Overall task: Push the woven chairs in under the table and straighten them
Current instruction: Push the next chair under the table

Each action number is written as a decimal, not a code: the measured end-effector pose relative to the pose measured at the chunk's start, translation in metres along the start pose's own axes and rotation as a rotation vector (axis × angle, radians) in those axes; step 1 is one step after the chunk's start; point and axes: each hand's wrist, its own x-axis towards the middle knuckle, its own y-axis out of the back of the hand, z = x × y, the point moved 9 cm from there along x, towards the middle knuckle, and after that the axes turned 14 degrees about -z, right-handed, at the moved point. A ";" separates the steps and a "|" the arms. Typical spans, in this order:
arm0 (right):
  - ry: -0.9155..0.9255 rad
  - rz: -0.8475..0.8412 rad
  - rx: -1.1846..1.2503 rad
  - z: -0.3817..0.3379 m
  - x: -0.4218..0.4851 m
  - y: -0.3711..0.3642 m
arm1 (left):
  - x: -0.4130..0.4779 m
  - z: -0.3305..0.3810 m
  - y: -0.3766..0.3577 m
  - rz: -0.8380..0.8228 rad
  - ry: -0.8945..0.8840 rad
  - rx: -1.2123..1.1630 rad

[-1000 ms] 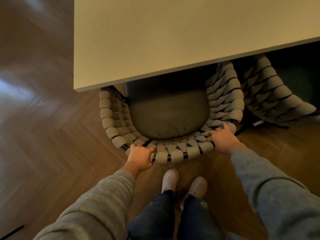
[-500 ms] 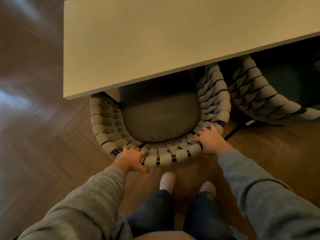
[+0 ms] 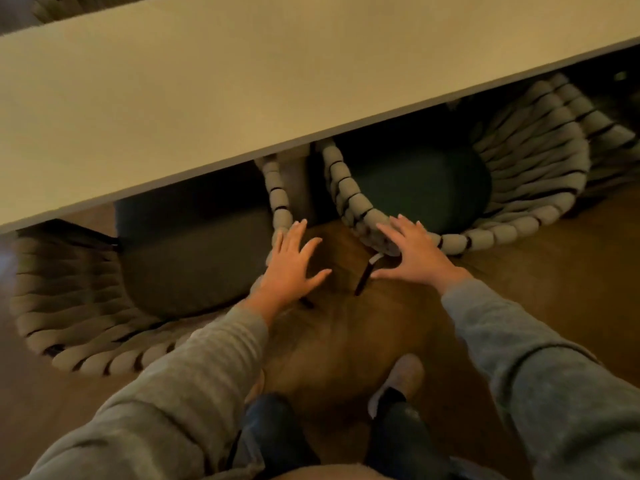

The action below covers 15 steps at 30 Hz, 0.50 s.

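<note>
We see left woven chair (image 3: 69, 306) half under table (image 3: 242, 81), seat cushion part hidden by table's near edge, back well out and turned askew. Right woven chair (image 3: 540, 147) further along same edge, seat mostly under table. Left hand (image 3: 292, 263) flat, fingers spread wide, over gap between chairs, holding nothing. Right hand (image 3: 414, 252) likewise spread, seemingly resting on right woven chair's near rim; blur leaves us unsure of contact.
</note>
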 end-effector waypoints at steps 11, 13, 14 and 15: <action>-0.212 -0.161 -0.334 0.270 -0.052 0.076 | 0.153 0.196 -0.043 -0.262 -0.033 0.209; -0.220 -0.212 -0.401 0.297 -0.045 0.085 | 0.177 0.207 -0.053 -0.371 -0.023 0.242; -0.223 -0.237 -0.444 0.309 -0.041 0.088 | 0.187 0.211 -0.057 -0.424 -0.026 0.261; -0.226 -0.262 -0.481 0.318 -0.036 0.089 | 0.196 0.215 -0.062 -0.477 -0.031 0.273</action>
